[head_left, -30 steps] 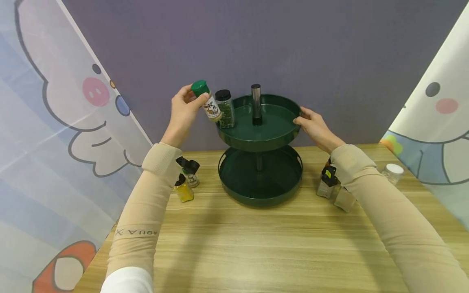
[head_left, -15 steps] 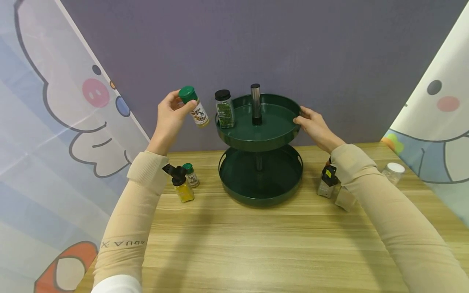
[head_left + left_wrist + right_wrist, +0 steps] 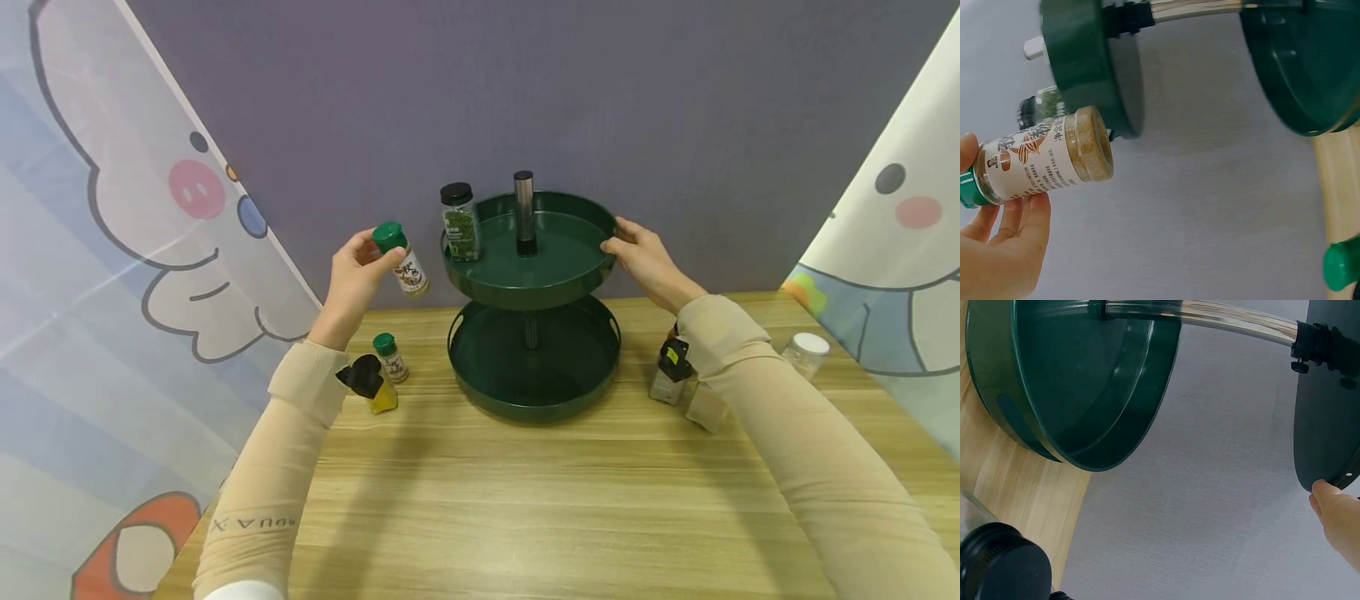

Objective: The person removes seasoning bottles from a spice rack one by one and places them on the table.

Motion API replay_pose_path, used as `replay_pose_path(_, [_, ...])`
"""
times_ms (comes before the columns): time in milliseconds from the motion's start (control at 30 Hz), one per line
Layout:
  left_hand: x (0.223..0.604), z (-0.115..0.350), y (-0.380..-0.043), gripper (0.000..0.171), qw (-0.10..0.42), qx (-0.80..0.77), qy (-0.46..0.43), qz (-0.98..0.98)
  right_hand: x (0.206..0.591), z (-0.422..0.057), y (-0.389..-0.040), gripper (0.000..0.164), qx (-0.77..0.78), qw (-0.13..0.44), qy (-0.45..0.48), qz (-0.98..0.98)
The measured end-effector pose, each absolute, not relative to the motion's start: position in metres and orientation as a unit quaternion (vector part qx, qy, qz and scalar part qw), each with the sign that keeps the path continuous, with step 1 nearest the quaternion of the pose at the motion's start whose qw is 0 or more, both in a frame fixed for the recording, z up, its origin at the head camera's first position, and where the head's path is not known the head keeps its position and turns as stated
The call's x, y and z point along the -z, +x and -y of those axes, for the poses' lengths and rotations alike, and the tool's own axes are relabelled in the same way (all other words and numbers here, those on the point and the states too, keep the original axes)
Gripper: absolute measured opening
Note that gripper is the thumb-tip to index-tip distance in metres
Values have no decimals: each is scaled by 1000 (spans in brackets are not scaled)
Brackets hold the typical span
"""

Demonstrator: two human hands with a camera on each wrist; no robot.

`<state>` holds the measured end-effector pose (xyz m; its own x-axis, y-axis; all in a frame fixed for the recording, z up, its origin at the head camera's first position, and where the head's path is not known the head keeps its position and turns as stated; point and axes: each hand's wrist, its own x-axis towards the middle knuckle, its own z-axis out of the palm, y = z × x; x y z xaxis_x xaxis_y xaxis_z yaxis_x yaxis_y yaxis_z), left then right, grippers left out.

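Observation:
My left hand [image 3: 356,279] pinches a spice shaker [image 3: 409,268] with a green cap and white label, tilted in the air left of the two-tier green rack [image 3: 530,298]. Brownish powder shows through its clear base [image 3: 1089,144] in the left wrist view. On the upper tier's left side stands a black-capped jar of green flakes [image 3: 461,229]. My right hand [image 3: 643,260] grips the upper tier's right rim, its thumb inside; the right wrist view has its fingers [image 3: 1329,495] at the tier's edge. The lower tier [image 3: 525,375] holds nothing.
Left of the rack on the wooden table [image 3: 480,517] stand another green-capped shaker [image 3: 392,360] and a yellow-filled bottle [image 3: 384,397] with a black cap. A black-capped bottle [image 3: 667,379] and a white-lidded jar [image 3: 806,353] stand to the right, partly behind the right sleeve. A grey wall panel [image 3: 675,108] rises behind.
My left hand has moved left, away from the upper tier and the jar on it, then lower, with the shaker still held. The right hand stays on the rim.

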<state>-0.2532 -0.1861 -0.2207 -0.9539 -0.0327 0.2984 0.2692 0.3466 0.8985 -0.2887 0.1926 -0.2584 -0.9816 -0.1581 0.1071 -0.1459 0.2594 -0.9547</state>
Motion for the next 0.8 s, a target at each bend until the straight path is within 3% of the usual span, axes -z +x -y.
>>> replay_pose_path(400, [269, 190, -251, 55, 68, 555, -31, 828, 259, -191, -289, 72, 604, 6, -92, -791])
replay_pose_path(800, [305, 194, -251, 52, 26, 572, -13, 820, 259, -192, -288, 72, 614, 4, -97, -783])
